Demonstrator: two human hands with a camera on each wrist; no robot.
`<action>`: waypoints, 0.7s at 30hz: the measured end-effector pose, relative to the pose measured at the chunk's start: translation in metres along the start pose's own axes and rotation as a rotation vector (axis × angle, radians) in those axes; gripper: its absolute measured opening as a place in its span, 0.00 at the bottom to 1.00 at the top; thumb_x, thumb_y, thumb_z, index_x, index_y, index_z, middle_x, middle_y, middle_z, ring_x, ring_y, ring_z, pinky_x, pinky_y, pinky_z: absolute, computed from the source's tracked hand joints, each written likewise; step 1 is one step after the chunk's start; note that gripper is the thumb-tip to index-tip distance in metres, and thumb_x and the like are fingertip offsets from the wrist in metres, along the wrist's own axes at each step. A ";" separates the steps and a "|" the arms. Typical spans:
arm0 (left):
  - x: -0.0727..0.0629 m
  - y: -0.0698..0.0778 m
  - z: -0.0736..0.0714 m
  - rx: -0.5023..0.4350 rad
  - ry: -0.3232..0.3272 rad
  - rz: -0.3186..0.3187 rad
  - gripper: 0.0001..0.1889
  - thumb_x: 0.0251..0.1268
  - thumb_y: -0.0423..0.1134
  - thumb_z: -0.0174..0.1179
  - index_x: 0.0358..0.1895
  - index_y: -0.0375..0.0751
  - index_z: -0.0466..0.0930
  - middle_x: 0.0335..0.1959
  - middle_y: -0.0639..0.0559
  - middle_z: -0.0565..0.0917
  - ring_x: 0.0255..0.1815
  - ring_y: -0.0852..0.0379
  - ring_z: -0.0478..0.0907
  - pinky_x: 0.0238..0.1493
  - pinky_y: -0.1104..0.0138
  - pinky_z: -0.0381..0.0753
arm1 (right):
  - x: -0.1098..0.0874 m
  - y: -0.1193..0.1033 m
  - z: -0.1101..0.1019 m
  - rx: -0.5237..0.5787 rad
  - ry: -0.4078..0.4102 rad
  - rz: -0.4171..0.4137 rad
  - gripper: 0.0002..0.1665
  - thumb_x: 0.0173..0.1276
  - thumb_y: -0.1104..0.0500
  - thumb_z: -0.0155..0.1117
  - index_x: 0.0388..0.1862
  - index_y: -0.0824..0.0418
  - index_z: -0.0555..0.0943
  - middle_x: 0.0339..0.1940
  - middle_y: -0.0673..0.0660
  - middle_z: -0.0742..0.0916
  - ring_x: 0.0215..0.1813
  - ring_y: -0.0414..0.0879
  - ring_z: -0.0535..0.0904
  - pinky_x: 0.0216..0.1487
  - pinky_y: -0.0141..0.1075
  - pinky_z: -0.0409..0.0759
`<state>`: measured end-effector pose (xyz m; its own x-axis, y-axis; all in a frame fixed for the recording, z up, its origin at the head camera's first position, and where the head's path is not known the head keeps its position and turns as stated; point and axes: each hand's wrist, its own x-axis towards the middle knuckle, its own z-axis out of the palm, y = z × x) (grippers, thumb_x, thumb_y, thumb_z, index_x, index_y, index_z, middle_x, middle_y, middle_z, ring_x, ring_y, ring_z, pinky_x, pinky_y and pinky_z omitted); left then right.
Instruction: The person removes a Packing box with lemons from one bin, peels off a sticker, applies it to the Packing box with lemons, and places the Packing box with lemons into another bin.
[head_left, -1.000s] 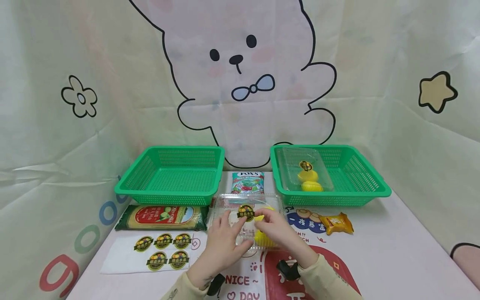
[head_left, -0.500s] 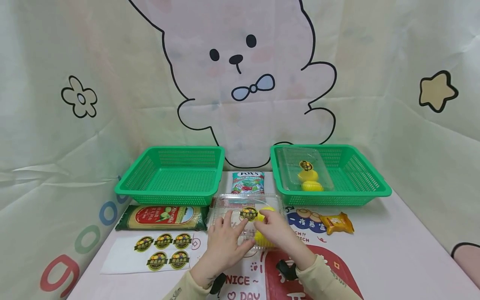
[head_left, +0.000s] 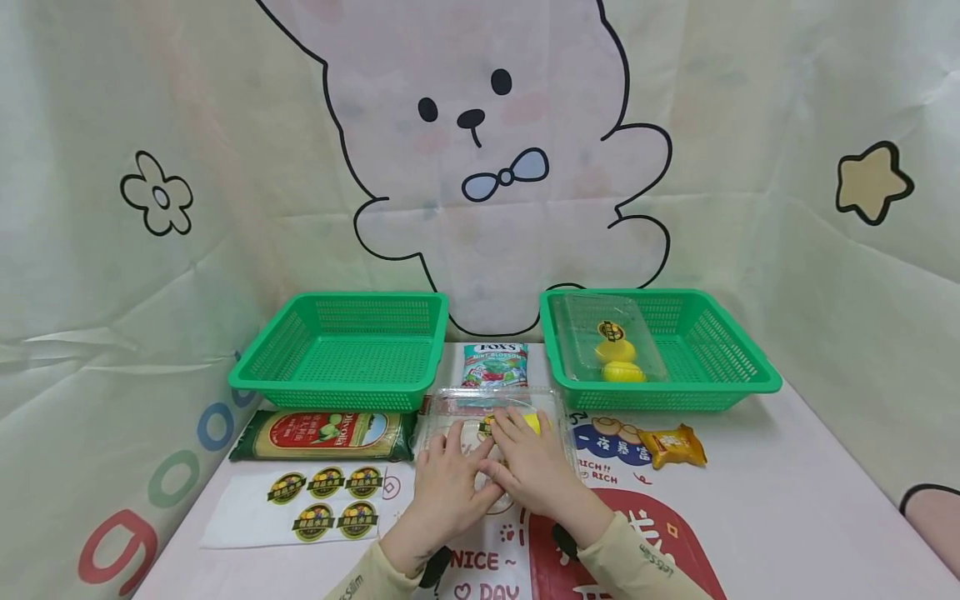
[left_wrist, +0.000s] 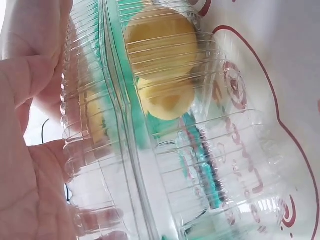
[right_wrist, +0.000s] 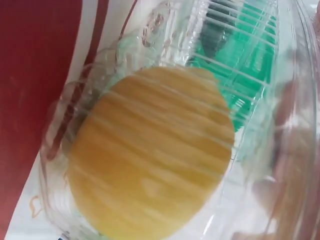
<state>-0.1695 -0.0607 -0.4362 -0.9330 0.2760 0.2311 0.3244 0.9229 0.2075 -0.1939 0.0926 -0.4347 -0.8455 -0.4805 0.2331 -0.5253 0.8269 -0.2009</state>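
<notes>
A clear plastic clamshell box (head_left: 450, 402) stands at the middle of the table with its lid down. Through its ribbed side the left wrist view shows two yellow lemons (left_wrist: 162, 45); one lemon (right_wrist: 150, 155) fills much of the right wrist view. My left hand (head_left: 450, 492) rests on the lid's left part, fingers spread. Flat on the lid to its right lies my right hand (head_left: 536, 467), its fingers over a round black-and-gold sticker (head_left: 485, 428), mostly hidden beneath them. The two thumbs come close together near the box's front.
Behind are two green baskets, the left basket (head_left: 337, 396) and the right basket (head_left: 720, 400), which holds a stickered clamshell of lemons (head_left: 622, 354). Around the box lie a candy bag (head_left: 495, 367), a pasta pack (head_left: 322, 435), a sticker sheet (head_left: 247, 508) and an orange-wrapped snack (head_left: 673, 447).
My right hand has gone from pinching at the sticker's right edge to lying flat over it, fingers straightened. The left hand stays nearly still on the lid.
</notes>
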 end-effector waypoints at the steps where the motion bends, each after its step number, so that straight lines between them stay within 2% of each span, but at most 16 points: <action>1: 0.000 0.000 0.000 0.001 -0.003 -0.001 0.30 0.56 0.64 0.51 0.62 0.58 0.72 0.65 0.38 0.64 0.56 0.40 0.63 0.46 0.48 0.67 | 0.000 0.000 0.000 0.001 -0.022 0.007 0.41 0.68 0.34 0.39 0.65 0.65 0.69 0.68 0.60 0.69 0.72 0.56 0.58 0.68 0.63 0.47; 4: 0.000 -0.001 0.000 0.001 0.000 0.001 0.29 0.56 0.64 0.51 0.61 0.58 0.73 0.64 0.38 0.64 0.56 0.40 0.64 0.45 0.48 0.68 | 0.000 -0.001 -0.001 -0.004 -0.060 0.032 0.43 0.68 0.32 0.37 0.63 0.65 0.70 0.67 0.60 0.70 0.71 0.55 0.60 0.68 0.63 0.46; 10: 0.001 -0.001 0.001 0.011 0.023 0.009 0.29 0.55 0.63 0.53 0.59 0.56 0.75 0.62 0.38 0.67 0.55 0.41 0.64 0.45 0.49 0.69 | -0.004 0.001 -0.002 -0.006 -0.068 0.085 0.45 0.66 0.30 0.37 0.63 0.66 0.71 0.67 0.60 0.71 0.70 0.56 0.61 0.68 0.63 0.47; 14: 0.003 -0.001 0.002 0.002 0.027 0.007 0.33 0.54 0.64 0.54 0.59 0.47 0.73 0.64 0.36 0.64 0.59 0.38 0.63 0.49 0.46 0.67 | -0.006 0.002 -0.002 -0.001 -0.064 0.091 0.45 0.67 0.31 0.39 0.64 0.65 0.69 0.68 0.60 0.70 0.71 0.56 0.60 0.68 0.63 0.47; 18: 0.009 -0.001 0.002 -0.006 -0.028 0.068 0.42 0.53 0.67 0.53 0.66 0.41 0.64 0.70 0.35 0.56 0.69 0.33 0.53 0.59 0.39 0.61 | -0.008 0.003 -0.001 -0.004 -0.066 0.078 0.44 0.67 0.32 0.40 0.66 0.64 0.67 0.69 0.59 0.68 0.72 0.55 0.59 0.68 0.62 0.47; 21: 0.015 -0.002 0.002 0.004 -0.106 0.137 0.46 0.53 0.70 0.51 0.70 0.43 0.57 0.73 0.40 0.51 0.72 0.34 0.44 0.62 0.36 0.55 | -0.010 0.005 0.000 -0.013 -0.063 0.067 0.43 0.66 0.32 0.40 0.67 0.62 0.66 0.70 0.57 0.68 0.72 0.55 0.59 0.68 0.62 0.48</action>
<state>-0.1842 -0.0581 -0.4354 -0.8916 0.4255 0.1552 0.4489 0.8758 0.1777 -0.1881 0.1010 -0.4383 -0.8831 -0.4413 0.1591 -0.4667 0.8612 -0.2015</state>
